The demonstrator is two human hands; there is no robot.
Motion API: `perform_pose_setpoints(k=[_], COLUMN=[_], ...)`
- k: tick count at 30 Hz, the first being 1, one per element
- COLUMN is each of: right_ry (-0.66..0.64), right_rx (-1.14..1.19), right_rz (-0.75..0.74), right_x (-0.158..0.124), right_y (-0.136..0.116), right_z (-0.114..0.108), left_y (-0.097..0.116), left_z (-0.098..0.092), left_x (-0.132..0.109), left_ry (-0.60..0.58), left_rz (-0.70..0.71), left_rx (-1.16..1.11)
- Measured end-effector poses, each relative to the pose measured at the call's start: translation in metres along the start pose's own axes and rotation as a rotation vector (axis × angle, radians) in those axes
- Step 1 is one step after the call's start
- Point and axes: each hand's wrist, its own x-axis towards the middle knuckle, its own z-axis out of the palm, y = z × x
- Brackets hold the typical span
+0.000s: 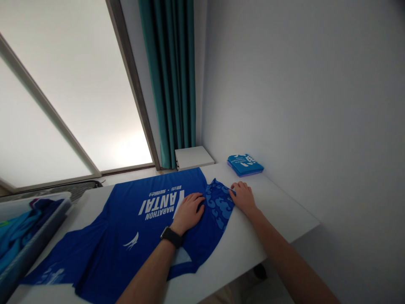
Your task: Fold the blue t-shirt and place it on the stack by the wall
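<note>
A blue T-shirt point(123, 228) with white "Yantai Marathon" lettering lies spread on the white table, its print upside down to me. My left hand point(189, 211), a dark watch on its wrist, rests palm down on the shirt beside the lettering, fingers stretched out. At the outer edge of the sleeve with a light blue cloud pattern, my right hand point(244, 197) has its thumb and fingers closed on the fabric. Part of the lettering is hidden under my left hand. The opposite sleeve reaches toward the lower left.
Against the wall on the table point(284, 207) sits a stack of folded shirts point(245, 164). A plastic bin point(68, 202) with rumpled clothes point(19, 232) stands at the left. Behind the table are a small white cabinet point(193, 157), a green curtain point(172, 84) and frosted sliding doors point(79, 84).
</note>
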Motion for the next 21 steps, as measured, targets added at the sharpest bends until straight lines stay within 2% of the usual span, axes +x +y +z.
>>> perform_pose_setpoints(k=[7,14,21], right_ry=[0.023,0.018,0.025], right_rx=[0.002,0.001,-0.005], right_rz=[0.046,0.147,0.115], right_x=[0.008,-0.01,-0.013], right_y=[0.0,0.01,0.008], right_z=[0.003,-0.003,-0.001], left_y=[0.0,0.0,0.0], left_z=[-0.001,0.0,0.002], left_x=[0.0,0.0,-0.001], left_ry=[-0.01,-0.012,0.003], left_rz=[0.001,0.003,0.021], left_rx=[0.006,0.006,0.011])
